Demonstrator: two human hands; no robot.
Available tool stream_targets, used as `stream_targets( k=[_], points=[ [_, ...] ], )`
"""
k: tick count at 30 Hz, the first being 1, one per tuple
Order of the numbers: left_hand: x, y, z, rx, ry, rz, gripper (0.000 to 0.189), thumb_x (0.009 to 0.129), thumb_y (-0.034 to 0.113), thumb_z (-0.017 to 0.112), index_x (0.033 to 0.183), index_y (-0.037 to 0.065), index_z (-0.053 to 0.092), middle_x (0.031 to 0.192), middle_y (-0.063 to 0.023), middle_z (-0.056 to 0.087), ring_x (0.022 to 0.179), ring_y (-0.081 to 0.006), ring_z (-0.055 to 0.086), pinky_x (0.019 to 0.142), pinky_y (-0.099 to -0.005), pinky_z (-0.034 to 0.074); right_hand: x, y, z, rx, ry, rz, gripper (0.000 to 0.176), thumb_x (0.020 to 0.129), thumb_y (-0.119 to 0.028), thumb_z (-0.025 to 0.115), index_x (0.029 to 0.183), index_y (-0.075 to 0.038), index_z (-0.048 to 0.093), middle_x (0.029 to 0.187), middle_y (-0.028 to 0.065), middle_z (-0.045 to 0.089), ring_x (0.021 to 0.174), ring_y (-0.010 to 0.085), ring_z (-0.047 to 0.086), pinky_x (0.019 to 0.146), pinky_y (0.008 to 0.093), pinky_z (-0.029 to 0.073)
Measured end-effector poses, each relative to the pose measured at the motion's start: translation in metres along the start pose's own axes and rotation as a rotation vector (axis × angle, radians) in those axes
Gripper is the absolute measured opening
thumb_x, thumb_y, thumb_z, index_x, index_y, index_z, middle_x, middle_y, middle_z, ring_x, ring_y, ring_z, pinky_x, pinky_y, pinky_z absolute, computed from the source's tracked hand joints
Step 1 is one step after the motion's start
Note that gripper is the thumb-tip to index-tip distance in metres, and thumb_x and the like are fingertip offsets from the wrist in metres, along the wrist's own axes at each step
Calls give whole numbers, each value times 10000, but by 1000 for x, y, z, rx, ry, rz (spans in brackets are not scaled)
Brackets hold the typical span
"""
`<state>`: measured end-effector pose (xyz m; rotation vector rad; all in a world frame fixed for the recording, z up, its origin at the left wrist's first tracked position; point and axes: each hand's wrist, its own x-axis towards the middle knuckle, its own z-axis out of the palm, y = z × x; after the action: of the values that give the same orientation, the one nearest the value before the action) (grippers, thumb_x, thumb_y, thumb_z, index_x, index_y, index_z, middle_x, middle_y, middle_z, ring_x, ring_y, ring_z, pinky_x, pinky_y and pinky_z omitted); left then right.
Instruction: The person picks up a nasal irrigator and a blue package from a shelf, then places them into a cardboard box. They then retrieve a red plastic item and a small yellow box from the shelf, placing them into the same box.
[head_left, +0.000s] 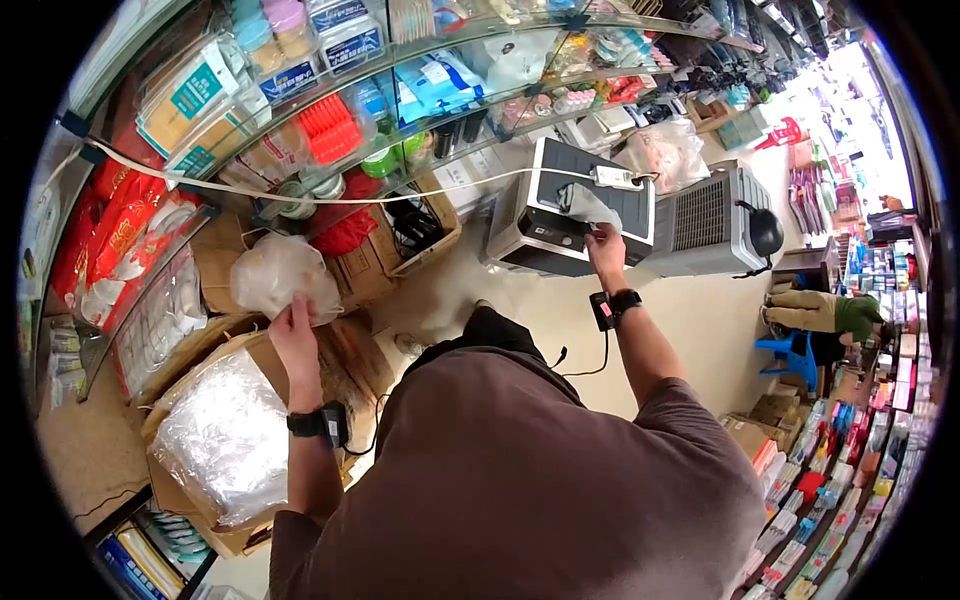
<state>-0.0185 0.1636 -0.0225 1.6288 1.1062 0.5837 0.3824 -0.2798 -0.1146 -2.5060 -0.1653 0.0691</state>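
Observation:
My left hand (293, 325) pinches the lower edge of a translucent plastic bag (283, 272), which bulges above open cardboard boxes. What the bag contains, if anything, I cannot make out. My right hand (604, 250) is closed on the edge of a thin grey cloth (588, 206). That cloth lies over the front edge of a black and silver box-shaped appliance (545, 225). A white power strip (616, 177) rests on the appliance's top, just beyond the cloth.
A carton (220, 440) with clear plastic wrap stands at my left. Glass shelves (400, 130) of packaged goods curve ahead, with a white cable (370, 200) strung across. Right of the appliance stands a grey air cooler (705, 225). Another person (855, 317) is near a blue stool (790, 358).

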Motion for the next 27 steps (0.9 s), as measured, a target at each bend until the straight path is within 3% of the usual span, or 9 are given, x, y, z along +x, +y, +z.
stream_targets(
  k=[1,4,6,10,12,14,18,21,27],
  points=[
    [-7,8,0,37,17,-98,361,1037,270,618,828,-16,687,665,-5,581,630,-95,511,614,-259,406,2,-9,-7,-15,-33,35,443,825,-198,744,1209,4,650,1082,194,731,1007,336,710,901,416,551],
    [-24,16,16,-75,130,-138,481,1057,339,570,733,-2,666,598,16,550,567,-60,415,546,-253,297,30,11,3,-176,63,-136,448,807,-203,763,1196,-13,649,1126,216,684,1068,380,656,943,443,526],
    [-27,9,27,-166,148,-86,499,1063,338,563,673,30,615,602,9,548,568,-62,444,551,-243,325,43,15,3,-283,37,-156,584,772,-229,806,1284,-77,572,1277,184,576,1230,394,517,986,511,484],
    [-40,31,57,-237,144,-38,157,1033,163,591,1015,13,631,672,3,574,640,-70,550,601,-237,408,62,17,6,-404,-10,-216,649,775,-255,821,1343,-122,535,1383,124,511,1294,369,472,1007,561,451],
    [-49,44,72,-208,144,-1,175,1008,83,603,1169,16,594,705,0,581,673,-83,586,633,-237,442,72,22,7,-432,-95,-232,627,785,-250,814,1340,-139,542,1358,103,527,1276,365,486,1005,564,444],
    [-53,44,78,-143,153,33,327,980,11,610,1298,26,535,736,-5,588,699,-100,611,670,-238,473,86,37,14,-480,-140,-295,606,802,-261,777,1344,-133,537,1347,101,534,1277,362,490,1008,572,427],
    [-74,42,84,-253,198,43,306,972,-2,612,1272,-21,553,837,-35,634,795,-127,639,762,-259,524,95,41,16,-451,-140,-391,510,788,-200,770,1256,-125,583,1243,110,568,1210,345,538,954,523,460],
    [-96,36,80,-270,239,7,221,987,30,593,1202,-21,584,884,-48,658,800,-130,644,766,-264,530,109,51,10,-194,-109,-528,429,755,-121,740,1164,-77,621,1119,157,606,1033,416,602,840,542,498],
    [-135,33,90,-195,338,-108,171,972,23,583,1133,-29,601,910,-42,677,785,-112,648,683,-259,540,109,67,3,-245,-170,-557,424,768,-122,723,1176,-77,618,1182,158,586,1104,409,567,842,536,467]
  ],
)
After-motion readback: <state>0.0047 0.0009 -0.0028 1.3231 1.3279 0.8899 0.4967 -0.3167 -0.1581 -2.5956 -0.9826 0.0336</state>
